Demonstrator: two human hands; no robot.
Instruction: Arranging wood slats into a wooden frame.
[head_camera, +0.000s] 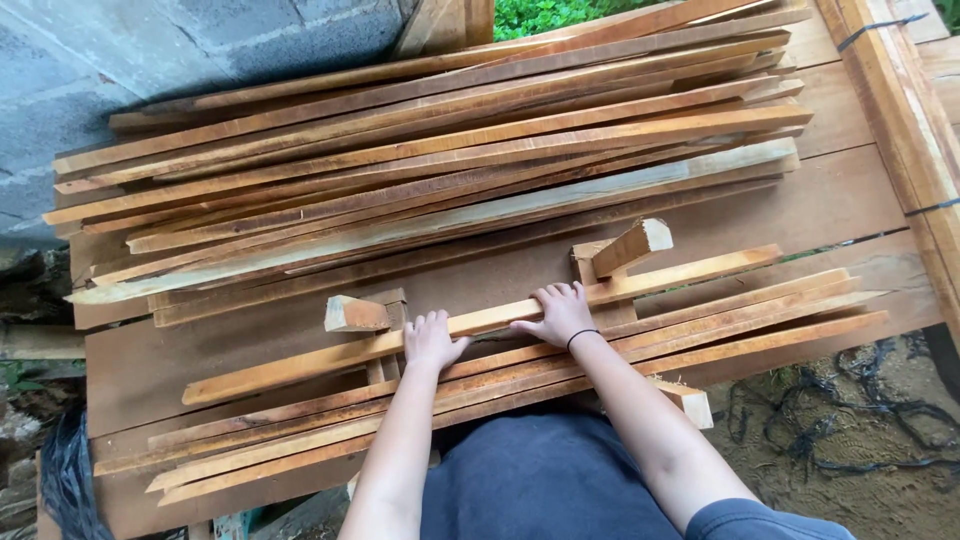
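A long wooden slat is held under both hands on a wooden work table. Its long axis runs from near-left to far-right, rising slightly toward the right end, almost crosswise to the forearms. The left hand is laid flat on it, fingers spread and extended over its far edge, not curled into a fist. The right hand is placed just to the right on the same slat, fingers draped over the top and far edge, a dark band seen at the wrist; whether the thumbs are wrapped beneath cannot be told.

Both hands are set close together near the middle of the slat, so about equal lengths are left free on either side. The left end is nearer to the left hand, the right end to the right hand.

The slat is propped on 2 short wooden blocks: 1 block just left of the left hand, and another block just far-right of the right hand. A small stack of similar slats lies directly on the near side, touching or nearly so. A much larger pile of slats is seen on the far side, well apart, lying along roughly the same axis.
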